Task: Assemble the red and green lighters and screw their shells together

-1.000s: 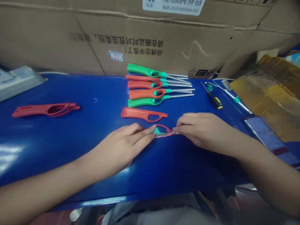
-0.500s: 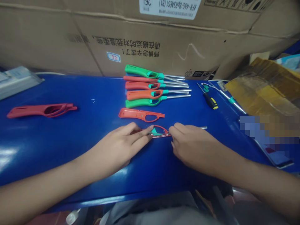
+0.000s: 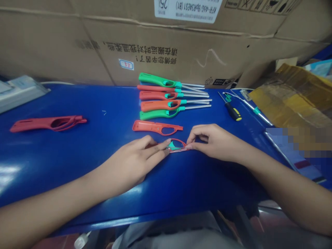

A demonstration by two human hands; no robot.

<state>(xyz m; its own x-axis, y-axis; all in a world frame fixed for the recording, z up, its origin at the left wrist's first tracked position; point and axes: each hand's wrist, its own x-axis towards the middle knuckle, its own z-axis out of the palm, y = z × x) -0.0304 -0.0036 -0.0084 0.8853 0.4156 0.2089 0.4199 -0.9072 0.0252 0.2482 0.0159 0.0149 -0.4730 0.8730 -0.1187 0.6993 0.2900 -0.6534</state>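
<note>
Red plastic lighter-handle shell [image 3: 178,140], slim and looped, lies between the hands, well in from the blue tabletop's [image 3: 103,197] front edge. Its thin white wire [image 3: 179,150] could spring loose if tugged, and the curved turquoise plastic trigger [image 3: 171,146] could shift if pressure slackens. The left hand's [image 3: 138,152] fingers, nearly together, press the shell's left part; the right hand's [image 3: 216,141] thumb and forefinger almost meet at its narrow right end, whether gripping I cannot tell.
</note>
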